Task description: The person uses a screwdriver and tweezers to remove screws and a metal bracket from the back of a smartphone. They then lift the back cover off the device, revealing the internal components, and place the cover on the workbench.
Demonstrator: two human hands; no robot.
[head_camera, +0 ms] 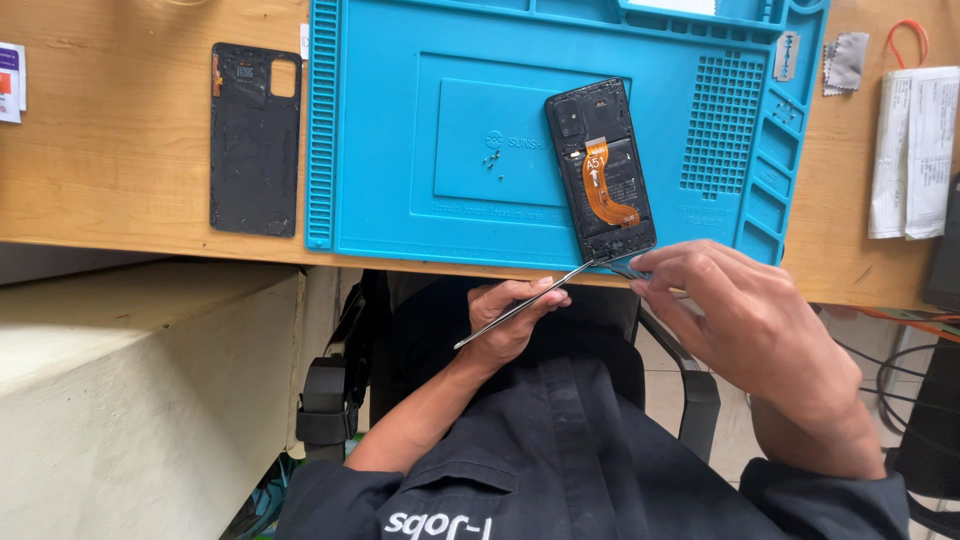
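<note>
Low in the middle of the frame, the left hand (510,318) has its fingers (545,292) closed around a thin metal pry tool (523,305), whose tip meets the bottom edge of the opened phone (600,170). The phone lies back-up, an orange flex cable (603,185) across its inside, on the blue work mat (400,200) at centre right. The right hand (750,325), lower right, pinches a small dark piece (628,270) just beside the phone's lower corner. Loose screws (491,160) lie on the mat. The removed back cover (255,140) rests on the wooden surface (110,150), upper left.
</note>
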